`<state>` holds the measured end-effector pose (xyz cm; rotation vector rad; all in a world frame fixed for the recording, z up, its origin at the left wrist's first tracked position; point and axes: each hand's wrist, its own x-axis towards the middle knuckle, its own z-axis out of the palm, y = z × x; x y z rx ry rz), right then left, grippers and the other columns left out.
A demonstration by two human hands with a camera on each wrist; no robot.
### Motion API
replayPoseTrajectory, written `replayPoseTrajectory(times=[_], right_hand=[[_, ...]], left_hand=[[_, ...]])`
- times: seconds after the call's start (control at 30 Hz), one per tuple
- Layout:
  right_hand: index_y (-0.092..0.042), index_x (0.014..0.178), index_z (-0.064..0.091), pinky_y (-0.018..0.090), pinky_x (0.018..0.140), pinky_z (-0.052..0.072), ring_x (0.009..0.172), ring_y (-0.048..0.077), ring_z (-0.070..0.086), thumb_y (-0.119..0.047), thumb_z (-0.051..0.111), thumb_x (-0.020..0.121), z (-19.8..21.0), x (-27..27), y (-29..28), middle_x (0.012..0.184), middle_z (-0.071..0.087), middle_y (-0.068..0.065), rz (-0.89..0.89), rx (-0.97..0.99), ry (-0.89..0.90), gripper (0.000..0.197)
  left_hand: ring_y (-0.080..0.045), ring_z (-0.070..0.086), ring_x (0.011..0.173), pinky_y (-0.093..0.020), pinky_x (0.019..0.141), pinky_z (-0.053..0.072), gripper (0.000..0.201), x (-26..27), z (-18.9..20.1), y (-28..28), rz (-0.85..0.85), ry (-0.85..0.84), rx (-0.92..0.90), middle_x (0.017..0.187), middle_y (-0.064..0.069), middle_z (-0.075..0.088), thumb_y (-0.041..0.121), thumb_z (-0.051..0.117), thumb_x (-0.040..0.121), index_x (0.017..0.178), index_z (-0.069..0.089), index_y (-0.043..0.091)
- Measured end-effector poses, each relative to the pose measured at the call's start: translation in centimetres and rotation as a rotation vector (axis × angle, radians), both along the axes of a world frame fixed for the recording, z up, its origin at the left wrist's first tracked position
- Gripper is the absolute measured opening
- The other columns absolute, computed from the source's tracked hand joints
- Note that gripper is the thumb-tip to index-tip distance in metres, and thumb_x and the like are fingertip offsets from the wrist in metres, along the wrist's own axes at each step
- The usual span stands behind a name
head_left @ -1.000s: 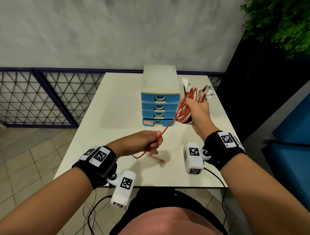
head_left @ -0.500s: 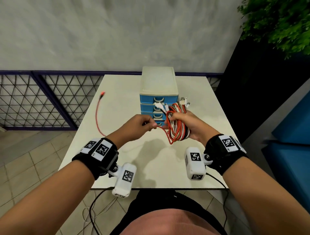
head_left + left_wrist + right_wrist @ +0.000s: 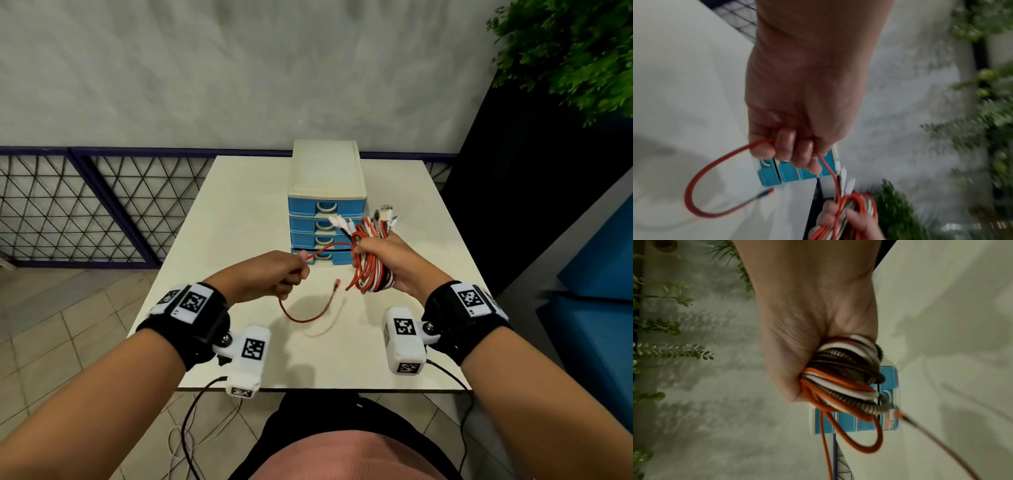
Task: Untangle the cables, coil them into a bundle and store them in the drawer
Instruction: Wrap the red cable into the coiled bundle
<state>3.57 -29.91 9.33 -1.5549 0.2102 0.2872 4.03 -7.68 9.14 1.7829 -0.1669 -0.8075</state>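
Setting: grey wall point(image 3: 205, 68) ahead of me, dark mesh railing point(image 3: 85, 205) to my left, green plant point(image 3: 575, 51) at upper right.
Tabletop: pale tabletop point(image 3: 239, 222) in front of me, with my hands' shadows on it.
Drawer unit: small cream drawer unit point(image 3: 325, 168) at the far middle of the tabletop, four blue drawers stacked; the bottom drawer point(image 3: 334, 257) sits slightly forward of the others.
Right grip: my right hand point(image 3: 394, 263) is clenched around the cable bundle point(image 3: 371, 274), a coil of red, white and braided cables held above the tabletop just in front of the drawers, its plugs point(image 3: 383, 214) sticking up past my fingers.
Left grip: my left hand point(image 3: 270, 274) is clenched on the red cable point(image 3: 325, 246), which runs from the bundle through my fist.
Loose end: below my left fist the red cable hangs in a loop, its red plug tip point(image 3: 337, 282) in the air between my hands.
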Motion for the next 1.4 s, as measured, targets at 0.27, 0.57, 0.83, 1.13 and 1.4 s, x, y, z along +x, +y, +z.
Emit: replayPoseTrajectory(times=[0.27, 0.57, 0.83, 1.13, 1.4], right_hand=[[-0.009, 0.102, 0.061, 0.030, 0.061, 0.054, 0.061, 0.018, 0.065, -0.030, 0.065, 0.091, -0.5, -0.3, 0.9, 0.071, 0.065, 0.010, -0.003, 0.144, -0.041, 0.024], [-0.011, 0.075, 0.055, 0.027, 0.047, 0.052, 0.041, 0.016, 0.056, -0.009, 0.067, 0.086, 0.0, -1.2, 2.4, 0.046, 0.054, 0.004, 0.058, 0.113, -0.005, 0.017], [-0.006, 0.086, 0.060, 0.031, 0.058, 0.055, 0.061, 0.020, 0.064, 0.000, 0.060, 0.081, 0.4, 0.1, 0.0, 0.067, 0.064, 0.009, -0.256, 0.130, -0.067, 0.008], [-0.004, 0.092, 0.064, 0.030, 0.066, 0.056, 0.068, 0.018, 0.068, -0.005, 0.062, 0.087, 1.0, -0.2, -0.8, 0.078, 0.067, 0.011, -0.070, 0.170, 0.013, 0.006], [-0.007, 0.098, 0.065, 0.034, 0.070, 0.059, 0.082, 0.027, 0.071, -0.002, 0.067, 0.083, 0.5, -1.4, 2.0, 0.087, 0.070, 0.015, 0.170, 0.046, 0.038, 0.016]], left_hand=[[-0.004, 0.058, 0.058, -0.017, 0.059, 0.053, 0.020, -0.8, 0.8, -2.6, 0.029, 0.199, -0.274, 0.065, 0.007, 0.060, 0.025, 0.051, 0.095, 0.086, 0.066, 0.015], [-0.003, 0.057, 0.050, -0.015, 0.050, 0.050, 0.020, -1.2, 0.9, -4.8, 0.035, 0.217, -0.218, 0.059, 0.007, 0.060, 0.029, 0.056, 0.093, 0.080, 0.064, 0.017], [-0.007, 0.024, 0.045, -0.018, 0.050, 0.027, 0.036, -1.8, -0.7, -1.8, -0.172, 0.326, -0.150, 0.056, 0.007, 0.027, 0.043, 0.036, 0.098, 0.070, 0.044, 0.022], [-0.007, 0.047, 0.067, -0.019, 0.064, 0.037, 0.020, -1.7, -1.5, -1.0, -0.234, -0.243, 0.343, 0.073, 0.008, 0.057, 0.036, 0.056, 0.092, 0.078, 0.067, 0.026], [-0.014, 0.049, 0.061, -0.011, 0.046, 0.040, 0.025, -1.0, -0.4, -3.4, 0.082, -0.477, 0.180, 0.073, 0.002, 0.062, 0.028, 0.058, 0.091, 0.068, 0.059, 0.019]])
